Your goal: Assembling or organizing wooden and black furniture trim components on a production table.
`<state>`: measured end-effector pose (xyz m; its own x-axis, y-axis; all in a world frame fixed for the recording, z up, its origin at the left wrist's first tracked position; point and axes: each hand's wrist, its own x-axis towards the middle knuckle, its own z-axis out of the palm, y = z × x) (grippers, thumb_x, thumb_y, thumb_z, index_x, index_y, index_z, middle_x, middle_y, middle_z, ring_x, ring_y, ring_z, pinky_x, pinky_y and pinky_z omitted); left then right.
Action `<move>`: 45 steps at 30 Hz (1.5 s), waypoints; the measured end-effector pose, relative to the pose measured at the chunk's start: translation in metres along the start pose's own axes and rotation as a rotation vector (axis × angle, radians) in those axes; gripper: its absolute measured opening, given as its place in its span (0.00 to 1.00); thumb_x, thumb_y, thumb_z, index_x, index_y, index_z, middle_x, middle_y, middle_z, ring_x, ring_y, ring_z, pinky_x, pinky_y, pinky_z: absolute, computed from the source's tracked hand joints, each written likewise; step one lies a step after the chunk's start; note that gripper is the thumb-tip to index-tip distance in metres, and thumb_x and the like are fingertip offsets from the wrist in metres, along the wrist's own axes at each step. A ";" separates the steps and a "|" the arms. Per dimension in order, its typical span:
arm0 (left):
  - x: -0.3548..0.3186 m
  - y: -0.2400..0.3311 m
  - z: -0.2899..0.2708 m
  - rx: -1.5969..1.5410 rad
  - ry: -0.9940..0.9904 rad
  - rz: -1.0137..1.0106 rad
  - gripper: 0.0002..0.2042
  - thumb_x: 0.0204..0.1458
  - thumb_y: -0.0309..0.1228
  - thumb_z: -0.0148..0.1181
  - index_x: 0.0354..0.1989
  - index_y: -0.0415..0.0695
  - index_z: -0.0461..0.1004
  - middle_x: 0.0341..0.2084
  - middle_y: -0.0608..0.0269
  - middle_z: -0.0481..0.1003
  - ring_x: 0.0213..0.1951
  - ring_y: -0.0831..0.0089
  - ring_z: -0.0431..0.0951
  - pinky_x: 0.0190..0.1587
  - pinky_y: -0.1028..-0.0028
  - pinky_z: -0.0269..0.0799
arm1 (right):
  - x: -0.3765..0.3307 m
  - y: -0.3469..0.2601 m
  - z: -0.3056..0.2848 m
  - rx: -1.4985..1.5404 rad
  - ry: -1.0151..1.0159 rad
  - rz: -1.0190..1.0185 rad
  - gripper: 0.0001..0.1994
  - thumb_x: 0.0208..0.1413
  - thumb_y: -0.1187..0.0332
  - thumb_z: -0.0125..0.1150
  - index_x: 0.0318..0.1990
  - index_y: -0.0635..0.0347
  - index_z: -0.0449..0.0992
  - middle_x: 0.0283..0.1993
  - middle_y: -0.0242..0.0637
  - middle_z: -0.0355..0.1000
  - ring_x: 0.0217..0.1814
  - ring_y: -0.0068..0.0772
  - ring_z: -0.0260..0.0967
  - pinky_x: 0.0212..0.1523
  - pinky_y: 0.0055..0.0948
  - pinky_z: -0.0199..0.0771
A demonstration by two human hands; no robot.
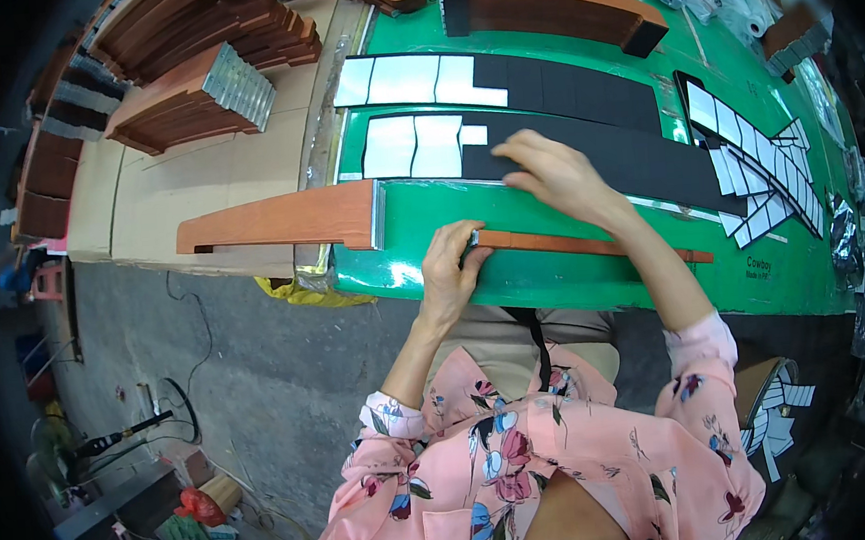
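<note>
My left hand [450, 271] is closed on the near-left end of a long reddish-brown wooden piece [561, 243], which lies edge-on along the front of the green tabletop. A small greyish bit shows at that end, between thumb and fingers. My right hand [561, 173] reaches over a black pad sheet [625, 151], thumb and forefinger apart at its left part, beside white backing strips [412, 147]. My right forearm crosses above the wooden piece and hides some of it. Farther back lies a second black sheet [581, 91] with white backing at its left.
Another wooden piece [279, 221] lies to the left, with a grey end face. Stacked wooden pieces [165, 103] stand on cardboard [216, 185] at the back left. A curved wooden piece [544, 6] lies at the back. White backing scraps [761, 157] are heaped at the right.
</note>
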<state>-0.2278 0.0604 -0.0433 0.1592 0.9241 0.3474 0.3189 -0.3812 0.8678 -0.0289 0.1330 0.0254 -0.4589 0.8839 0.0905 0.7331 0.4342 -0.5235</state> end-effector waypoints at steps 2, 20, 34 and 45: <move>0.002 0.001 -0.003 0.047 -0.036 0.043 0.18 0.41 0.19 0.64 0.43 0.39 0.72 0.39 0.56 0.73 0.38 0.64 0.74 0.38 0.72 0.70 | 0.030 0.000 0.018 -0.057 -0.044 0.051 0.19 0.48 0.67 0.62 0.48 0.63 0.70 0.47 0.42 0.66 0.47 0.45 0.68 0.45 0.39 0.71; 0.040 -0.015 -0.016 0.327 -0.266 0.183 0.28 0.43 0.36 0.64 0.55 0.46 0.66 0.55 0.55 0.65 0.58 0.60 0.62 0.56 0.59 0.52 | 0.062 0.003 0.030 -0.221 -0.261 0.232 0.20 0.40 0.63 0.69 0.41 0.56 0.68 0.44 0.39 0.66 0.48 0.43 0.66 0.43 0.41 0.69; 0.030 -0.009 -0.004 0.084 -0.098 0.099 0.17 0.40 0.22 0.66 0.41 0.38 0.73 0.37 0.55 0.73 0.39 0.61 0.74 0.40 0.69 0.69 | 0.049 0.015 0.036 0.177 -0.023 0.344 0.12 0.46 0.63 0.65 0.36 0.58 0.76 0.31 0.34 0.75 0.34 0.30 0.73 0.36 0.29 0.71; -0.003 0.016 -0.020 0.112 -0.103 -0.013 0.23 0.39 0.24 0.67 0.47 0.40 0.71 0.36 0.55 0.72 0.40 0.62 0.73 0.41 0.69 0.68 | -0.053 -0.033 -0.019 0.686 0.096 0.350 0.08 0.52 0.71 0.60 0.38 0.64 0.77 0.30 0.29 0.72 0.31 0.17 0.65 0.33 0.19 0.67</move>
<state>-0.2414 0.0520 -0.0233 0.2479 0.9233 0.2933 0.4227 -0.3755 0.8248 -0.0194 0.0754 0.0544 -0.1888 0.9746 -0.1203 0.3383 -0.0504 -0.9397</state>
